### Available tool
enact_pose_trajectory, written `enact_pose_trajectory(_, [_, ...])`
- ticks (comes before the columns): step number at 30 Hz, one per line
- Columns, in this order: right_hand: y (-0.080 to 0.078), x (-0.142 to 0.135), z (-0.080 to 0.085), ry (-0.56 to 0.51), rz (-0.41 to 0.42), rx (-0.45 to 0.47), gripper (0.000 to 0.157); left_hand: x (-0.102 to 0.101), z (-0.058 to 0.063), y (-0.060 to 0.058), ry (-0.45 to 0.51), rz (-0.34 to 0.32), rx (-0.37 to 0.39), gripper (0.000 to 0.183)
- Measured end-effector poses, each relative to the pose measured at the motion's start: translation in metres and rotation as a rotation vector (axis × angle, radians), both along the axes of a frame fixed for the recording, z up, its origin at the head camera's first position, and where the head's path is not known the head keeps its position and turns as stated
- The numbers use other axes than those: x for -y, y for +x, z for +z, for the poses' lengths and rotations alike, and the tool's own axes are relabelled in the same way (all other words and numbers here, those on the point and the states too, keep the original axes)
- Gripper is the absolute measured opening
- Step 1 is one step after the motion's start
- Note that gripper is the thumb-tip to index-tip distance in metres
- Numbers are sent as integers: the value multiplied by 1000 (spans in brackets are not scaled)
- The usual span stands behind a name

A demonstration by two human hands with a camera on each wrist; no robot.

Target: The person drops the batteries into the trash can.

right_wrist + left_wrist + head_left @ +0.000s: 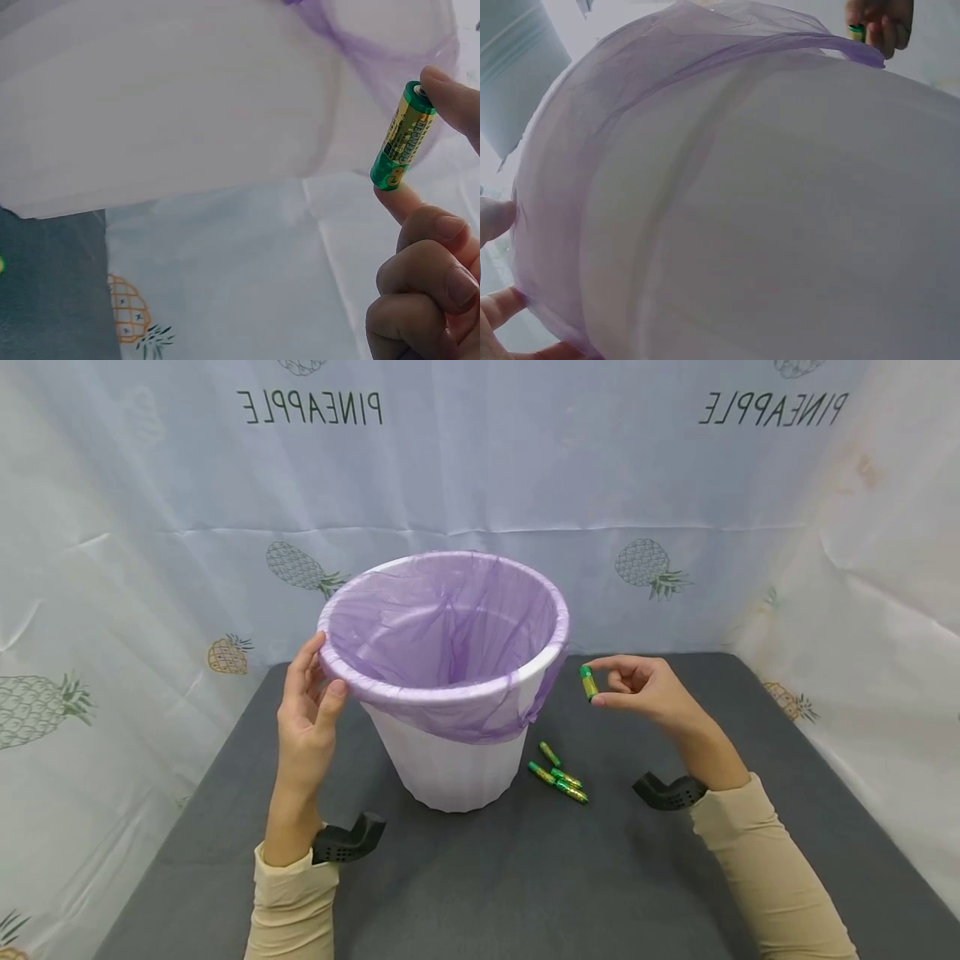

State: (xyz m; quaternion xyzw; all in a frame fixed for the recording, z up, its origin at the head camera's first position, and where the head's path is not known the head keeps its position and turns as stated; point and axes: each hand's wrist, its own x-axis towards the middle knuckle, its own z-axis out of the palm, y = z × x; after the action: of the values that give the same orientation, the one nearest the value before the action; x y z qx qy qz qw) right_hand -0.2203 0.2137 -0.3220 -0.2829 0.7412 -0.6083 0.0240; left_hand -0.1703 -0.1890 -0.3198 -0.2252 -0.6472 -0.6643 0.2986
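Observation:
A white waste bin [450, 768] stands upright, lined with a thin purple bag [442, 647] folded over its rim. My left hand [306, 735] rests its fingertips and thumb against the left side of the bagged rim. In the left wrist view those fingertips [504, 304] touch the bag's edge. To the right of the bin, my right hand [637, 689] pinches a green and gold battery [588, 683] by its two ends between thumb and index finger. The right wrist view has the battery [403, 136] close up, tilted, the other fingers curled beneath.
Several more green and gold batteries [572, 792] lie on the dark grey tabletop [480, 893] near the bin's lower right. A pale curtain [480, 485] with pineapple prints hangs behind and at both sides. Each wrist wears a black camera mount [667, 792].

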Motion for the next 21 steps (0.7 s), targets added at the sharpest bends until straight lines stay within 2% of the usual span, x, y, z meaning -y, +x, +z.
enact_pose_trajectory(9, [9,5,23,-48,56,-34,43,-2,-1,0,12,12,7,51])
enact_pose_trajectory(21, [14,8,48,-63,29,-44,42,-1,0,1,7,18,6,52])
